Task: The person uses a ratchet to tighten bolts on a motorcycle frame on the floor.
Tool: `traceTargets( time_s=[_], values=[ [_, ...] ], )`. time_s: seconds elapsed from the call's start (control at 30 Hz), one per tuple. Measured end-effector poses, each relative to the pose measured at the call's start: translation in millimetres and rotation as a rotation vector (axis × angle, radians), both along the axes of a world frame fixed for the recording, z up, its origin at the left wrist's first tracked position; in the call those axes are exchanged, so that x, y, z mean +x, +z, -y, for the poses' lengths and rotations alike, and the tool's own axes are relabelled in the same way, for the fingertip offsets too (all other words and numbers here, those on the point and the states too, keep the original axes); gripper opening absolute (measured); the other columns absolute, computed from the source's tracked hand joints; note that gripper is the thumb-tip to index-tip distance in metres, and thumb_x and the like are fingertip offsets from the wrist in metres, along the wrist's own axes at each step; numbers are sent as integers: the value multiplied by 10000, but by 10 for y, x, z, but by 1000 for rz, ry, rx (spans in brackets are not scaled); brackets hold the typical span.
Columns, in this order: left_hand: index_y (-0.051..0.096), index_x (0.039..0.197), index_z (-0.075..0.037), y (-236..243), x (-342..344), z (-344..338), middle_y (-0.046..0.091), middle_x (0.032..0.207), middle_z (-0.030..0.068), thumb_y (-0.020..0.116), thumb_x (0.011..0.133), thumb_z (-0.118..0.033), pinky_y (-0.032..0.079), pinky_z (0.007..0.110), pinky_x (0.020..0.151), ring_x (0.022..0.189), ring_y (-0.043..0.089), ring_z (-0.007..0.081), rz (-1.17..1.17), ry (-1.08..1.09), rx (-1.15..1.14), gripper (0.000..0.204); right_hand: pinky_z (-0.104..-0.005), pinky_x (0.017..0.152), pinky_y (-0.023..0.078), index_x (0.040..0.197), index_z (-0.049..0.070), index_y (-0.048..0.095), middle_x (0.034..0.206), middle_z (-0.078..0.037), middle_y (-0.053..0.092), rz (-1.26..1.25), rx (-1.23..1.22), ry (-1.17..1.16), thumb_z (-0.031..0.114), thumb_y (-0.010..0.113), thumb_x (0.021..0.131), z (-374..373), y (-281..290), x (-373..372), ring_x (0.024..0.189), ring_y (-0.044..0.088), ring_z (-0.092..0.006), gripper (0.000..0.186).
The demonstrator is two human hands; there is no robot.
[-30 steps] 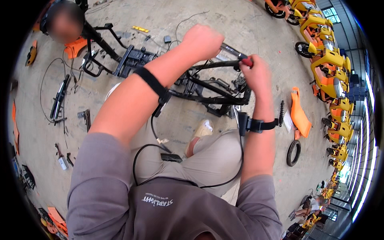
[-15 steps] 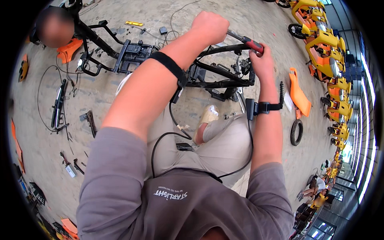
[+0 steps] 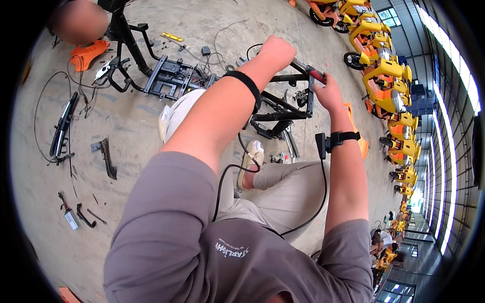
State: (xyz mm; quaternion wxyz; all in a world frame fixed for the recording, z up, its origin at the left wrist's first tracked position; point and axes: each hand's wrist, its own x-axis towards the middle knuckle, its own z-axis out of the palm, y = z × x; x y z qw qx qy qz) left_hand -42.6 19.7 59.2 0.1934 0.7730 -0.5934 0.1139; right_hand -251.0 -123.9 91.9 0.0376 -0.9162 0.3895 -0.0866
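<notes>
A ratchet wrench (image 3: pixel 317 75) with a metal shank and a red-and-black handle spans my two hands above the rear end of a black scooter frame (image 3: pixel 277 116). My left hand (image 3: pixel 277 52) is closed in a fist around the wrench's head end, which it hides. At the other end, my right hand (image 3: pixel 328 93) grips the handle with thumb and fingers. What the wrench's head sits on is out of sight behind my left hand. Black straps with small devices and cables circle both my arms.
Another person's blurred head (image 3: pixel 78 21) is at the upper left, near an orange panel (image 3: pixel 87 55). On the floor lie a shock-absorber-like part (image 3: pixel 63 125), a metal bracket (image 3: pixel 107 157) and loose cables. Yellow scooters (image 3: pixel 386 76) line the right side.
My view has shifted and tilted. Relative to the frame, my right hand and the wrench handle have swung slightly toward the rear crossbar; both hands keep their hold.
</notes>
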Motion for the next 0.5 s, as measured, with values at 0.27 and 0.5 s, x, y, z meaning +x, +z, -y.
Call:
traceTargets(
  time_s=[0.27,0.5],
  values=[
    [709,949,-124,-141,133,-25,725,947,73,638,875,-226,524,449,818,977,678,285,-29,-14,-103,145,-456,1039,463,1423,75,464,1368,-224,550,-42,-121,112,234,700,814,-41,107,48,1255,548,-396,672],
    [705,950,-112,-41,39,5,720,944,90,637,877,-258,535,451,831,983,670,305,-14,-45,3,177,-444,910,516,1136,31,639,1062,-221,686,2,103,47,244,717,785,87,79,168,1039,649,-395,417]
  ],
)
